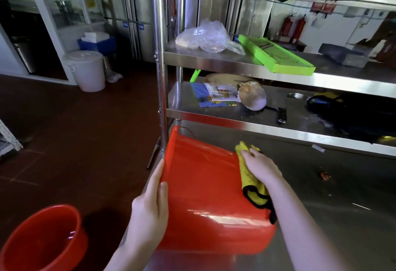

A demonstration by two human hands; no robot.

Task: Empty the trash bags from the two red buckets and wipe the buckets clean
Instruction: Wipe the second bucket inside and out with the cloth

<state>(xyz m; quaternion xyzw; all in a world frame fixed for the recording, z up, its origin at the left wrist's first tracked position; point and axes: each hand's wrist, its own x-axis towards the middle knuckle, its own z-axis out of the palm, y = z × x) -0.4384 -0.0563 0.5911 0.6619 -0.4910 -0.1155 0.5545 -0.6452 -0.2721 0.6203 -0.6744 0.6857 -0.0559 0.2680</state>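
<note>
A red bucket (203,195) lies on its side on the steel table (342,217), its mouth turned left. My left hand (150,208) grips its rim at the left edge. My right hand (260,166) presses a yellow cloth with black trim (252,189) against the bucket's outer wall near the base. A second red bucket (42,238) stands upright on the dark floor at the lower left, with no bag in it.
Steel shelves (246,64) rise behind the table, holding a clear plastic bag (205,37), a green tray (276,55), papers and a shell-like object (252,95). A white lidded bucket (86,70) stands on the floor by the far wall. A small scrap (325,175) lies on the table.
</note>
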